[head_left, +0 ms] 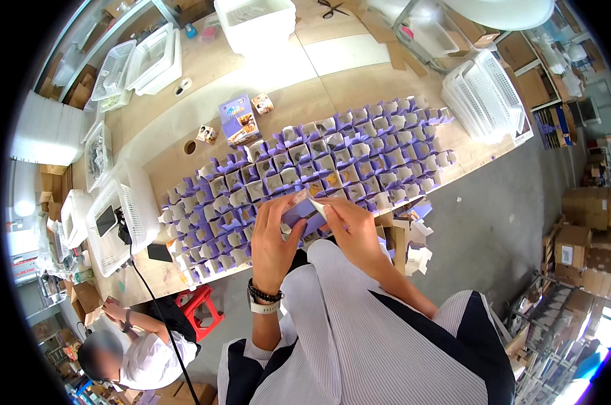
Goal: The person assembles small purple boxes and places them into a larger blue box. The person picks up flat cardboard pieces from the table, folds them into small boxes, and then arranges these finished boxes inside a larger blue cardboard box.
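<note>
Between my hands is a small purple cardboard box (308, 214), held close to my body over the table's front edge. My left hand (273, 231) wraps its left side, fingers closed on the card. At its right side my right hand (349, 226) pinches a pale flap. Just beyond stand rows of small open-topped purple boxes (326, 162), packed side by side with their flaps up. Some of them show pale or orange contents that I cannot make out.
A larger purple printed box (238, 120) stands behind the rows, with a small printed box (262, 103) beside it. White baskets stand at left and a stack of baskets (484, 94) at right. A co-worker (147, 354) sits at lower left near a red stool (201, 312).
</note>
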Available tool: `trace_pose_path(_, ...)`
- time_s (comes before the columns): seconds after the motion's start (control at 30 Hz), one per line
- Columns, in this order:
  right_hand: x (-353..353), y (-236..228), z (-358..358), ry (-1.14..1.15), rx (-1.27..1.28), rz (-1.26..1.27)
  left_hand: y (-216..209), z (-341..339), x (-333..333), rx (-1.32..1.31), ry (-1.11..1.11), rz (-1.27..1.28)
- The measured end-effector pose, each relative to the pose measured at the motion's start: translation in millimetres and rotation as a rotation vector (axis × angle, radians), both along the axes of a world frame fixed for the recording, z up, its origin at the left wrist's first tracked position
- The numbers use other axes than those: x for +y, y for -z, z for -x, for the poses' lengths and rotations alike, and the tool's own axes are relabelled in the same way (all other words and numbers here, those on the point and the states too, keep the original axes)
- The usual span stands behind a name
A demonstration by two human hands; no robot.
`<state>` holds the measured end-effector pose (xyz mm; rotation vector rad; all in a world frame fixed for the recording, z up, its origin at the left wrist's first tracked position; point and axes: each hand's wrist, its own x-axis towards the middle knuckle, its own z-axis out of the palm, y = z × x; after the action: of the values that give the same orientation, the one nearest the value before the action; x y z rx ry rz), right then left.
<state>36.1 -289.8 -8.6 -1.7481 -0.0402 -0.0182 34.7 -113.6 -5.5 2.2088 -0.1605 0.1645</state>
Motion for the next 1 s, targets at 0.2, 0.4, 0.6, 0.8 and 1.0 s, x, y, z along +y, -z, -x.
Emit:
trace_pose_path(0.2,-3.0,-6.9,0.9,-0.034,-0.024,0.171,-5.1,1.4,-7.5,-0.06,-0.044,0.095)
trace_pose_path(0.4,3.4,8.9,4.6,0.026,-0.137,0.232,-5.7,2.8,-20.1,-0.122,-0.103,0.13)
trace_pose_path(0.6,5.5,4.8,8.3,-0.014,-0.111,0.082,-6.9,2.9,-13.1,-0.005,-0.177,0.081)
trace_pose_path(0.8,33.1,5.2,14.9,0.09,-0.137,0.183,-6.8,-1.0,-10.1,0.003,-0.075,0.026)
trace_pose_path(1.0,39.3,5.0,11.7,0.209,-0.014,0.097,-6.9,3.3,28.9,0.171,0.073,0.366)
